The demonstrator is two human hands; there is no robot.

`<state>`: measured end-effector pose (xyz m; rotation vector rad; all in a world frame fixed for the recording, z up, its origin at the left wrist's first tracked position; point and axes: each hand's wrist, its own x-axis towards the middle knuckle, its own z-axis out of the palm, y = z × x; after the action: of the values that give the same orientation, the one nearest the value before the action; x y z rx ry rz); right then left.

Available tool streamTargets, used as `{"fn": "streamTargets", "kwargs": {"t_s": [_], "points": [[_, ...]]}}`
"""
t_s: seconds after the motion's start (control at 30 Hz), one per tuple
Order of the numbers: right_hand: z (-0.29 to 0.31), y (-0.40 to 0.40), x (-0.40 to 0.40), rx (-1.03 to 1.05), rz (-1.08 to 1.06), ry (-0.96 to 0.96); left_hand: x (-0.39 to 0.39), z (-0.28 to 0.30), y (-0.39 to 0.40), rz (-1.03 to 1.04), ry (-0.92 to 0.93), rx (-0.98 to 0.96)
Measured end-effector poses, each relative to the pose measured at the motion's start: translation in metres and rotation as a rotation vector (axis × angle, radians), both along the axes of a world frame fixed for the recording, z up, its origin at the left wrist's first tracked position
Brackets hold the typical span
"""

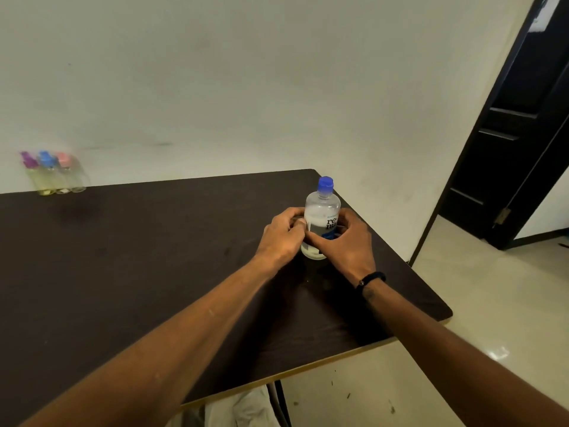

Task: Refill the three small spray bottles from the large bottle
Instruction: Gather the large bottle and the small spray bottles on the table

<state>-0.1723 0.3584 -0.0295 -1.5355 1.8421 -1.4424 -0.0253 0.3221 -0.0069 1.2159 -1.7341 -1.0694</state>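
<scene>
The large clear bottle (pixel 322 211) with a blue cap stands upright near the table's far right corner. My left hand (pixel 281 238) wraps its left side and my right hand (pixel 345 241) wraps its right side, both around the lower half with the label. Three small spray bottles stand together at the far left against the wall: one with a purple top (pixel 32 174), one with a blue top (pixel 49 172) and one with a pink top (pixel 69 172). They look blurred; the purple-topped one holds yellowish liquid.
The dark brown table (pixel 138 257) has its right edge and rounded corners close to the large bottle. A dark open door (pixel 523 118) is at the right, with pale tiled floor (pixel 492 303) beyond the table edge. A white wall runs behind.
</scene>
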Motion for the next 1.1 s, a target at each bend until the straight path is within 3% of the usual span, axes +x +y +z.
{"fn": "streamTargets", "kwargs": {"t_s": [0.13, 0.33, 0.57, 0.9, 1.0, 1.1], "points": [[0.004, 0.012, -0.004, 0.185, 0.049, 0.02, 0.006, 0.0, 0.002, 0.016, -0.007, 0.038], [0.006, 0.045, -0.003, 0.402, -0.083, -0.116, 0.048, 0.006, 0.006, 0.079, 0.023, 0.048], [0.023, 0.044, 0.069, 0.433, 0.118, -0.201, 0.132, 0.0, -0.008, 0.184, 0.075, 0.02], [0.033, -0.077, 0.254, 0.4, 0.418, -0.174, 0.294, -0.008, -0.064, 0.52, 0.143, -0.022], [0.028, -0.126, 0.309, 0.385, 0.473, -0.13, 0.347, -0.014, -0.096, 0.739, 0.287, -0.077], [0.018, -0.181, 0.359, 0.332, 0.506, -0.083, 0.395, -0.032, -0.132, 0.947, 0.311, -0.088]]}}
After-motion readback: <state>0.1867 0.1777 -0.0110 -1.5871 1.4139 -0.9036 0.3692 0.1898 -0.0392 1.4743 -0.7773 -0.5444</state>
